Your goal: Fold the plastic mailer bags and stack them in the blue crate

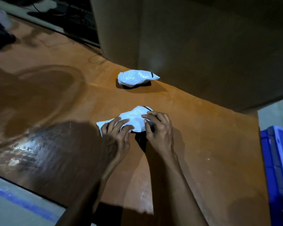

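The left hand [117,129] is pressing spread, fairly straight fingers flat on the white mailer bag [134,117], while the right hand [158,126] is pinching its right edge between bent fingers and thumb. The folding step is seemingly going on; next, the crease is needing flattening before the carry. The bag is lying thin, glossy and wrinkled on the worn orange-brown table [55,95]. Beyond it, a second crumpled mailer bag [136,78] is sitting by a matte cardboard box [186,38]. Right of it, the ribbed blue crate [278,160] is waiting.
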The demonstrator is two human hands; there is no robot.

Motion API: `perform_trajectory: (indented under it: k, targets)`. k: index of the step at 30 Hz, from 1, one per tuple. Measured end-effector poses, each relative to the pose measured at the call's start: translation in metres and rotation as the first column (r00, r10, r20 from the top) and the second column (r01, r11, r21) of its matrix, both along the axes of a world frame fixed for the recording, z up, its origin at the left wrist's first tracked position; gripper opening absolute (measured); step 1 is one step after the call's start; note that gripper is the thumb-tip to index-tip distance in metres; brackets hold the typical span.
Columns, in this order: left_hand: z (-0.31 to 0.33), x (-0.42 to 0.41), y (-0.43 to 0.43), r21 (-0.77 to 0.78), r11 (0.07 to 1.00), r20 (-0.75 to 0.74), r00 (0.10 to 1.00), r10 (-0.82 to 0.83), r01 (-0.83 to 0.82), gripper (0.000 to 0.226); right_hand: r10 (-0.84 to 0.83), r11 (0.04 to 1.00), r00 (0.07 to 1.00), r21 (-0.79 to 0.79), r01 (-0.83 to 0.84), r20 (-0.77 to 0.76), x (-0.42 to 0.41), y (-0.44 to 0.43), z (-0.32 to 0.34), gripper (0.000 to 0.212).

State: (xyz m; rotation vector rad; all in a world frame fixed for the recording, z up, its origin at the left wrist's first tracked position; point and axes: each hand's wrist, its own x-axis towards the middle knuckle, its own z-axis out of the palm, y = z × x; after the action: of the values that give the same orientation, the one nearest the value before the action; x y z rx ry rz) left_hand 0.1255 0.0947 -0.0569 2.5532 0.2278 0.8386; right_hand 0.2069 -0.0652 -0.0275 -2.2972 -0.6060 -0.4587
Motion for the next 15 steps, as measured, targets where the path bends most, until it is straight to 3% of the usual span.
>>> perform_trajectory:
  k: [3, 6, 10, 12, 15]
  targets:
    - [-0.012, -0.002, -0.010, 0.008, 0.998, -0.026, 0.998, -0.059, 0.060, 0.026, -0.097, 0.988, 0.994, -0.128, 0.090, -0.050, -0.004, -0.021, -0.017, 0.017]
    - [-0.011, -0.009, -0.008, -0.002, 0.997, -0.057, 0.995, -0.082, 0.082, 0.035, -0.099, 0.984, 0.993, -0.154, 0.088, -0.064, -0.009, -0.025, -0.021, 0.018]
    - [0.000, -0.003, -0.010, 0.069, 0.996, -0.158, 0.985, 0.073, -0.063, 0.041, 0.008, 0.991, 0.998, -0.135, -0.016, -0.060, -0.005, 0.005, -0.014, 0.024]
    - [-0.004, 0.004, -0.008, 0.091, 0.991, -0.260, 0.958, 0.123, -0.103, 0.046, 0.046, 0.976, 0.996, -0.207, -0.061, -0.078, -0.001, 0.014, -0.021, 0.027]
    - [-0.019, 0.005, -0.005, 0.124, 0.987, -0.300, 0.944, 0.140, -0.107, 0.050, -0.044, 0.951, 0.998, -0.307, 0.027, -0.047, 0.001, 0.010, -0.031, 0.034]
